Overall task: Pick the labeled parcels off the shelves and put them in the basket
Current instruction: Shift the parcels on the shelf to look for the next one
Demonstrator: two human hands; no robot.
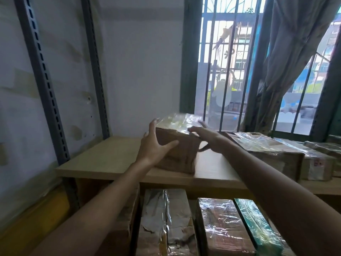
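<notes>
The fingers (153,126) of the left hand (154,147) are held spread and nearly straight against the left side of a brown cardboard parcel (178,152) with glossy clear film over its top. The thumb is laid across the near face. The fingers (196,129) of the right hand (209,137) are stretched out close together over the parcel's top right edge, with the thumb hanging down beside the right face. How firmly either hand presses cannot be told. The parcel is blurred and is set on the pale wooden top shelf board (103,159), between the two hands. To its right, a larger film-wrapped cardboard carton (271,152) is seen on the same board, apart from the parcel. On the shelf below, a torn brown paper package (164,224), a film-covered brown box (224,230) and a green box (258,228) are set side by side. Grey slotted metal uprights (43,85) are seen at the left, and a barred window (230,67) with a grey curtain (289,52) behind.
</notes>
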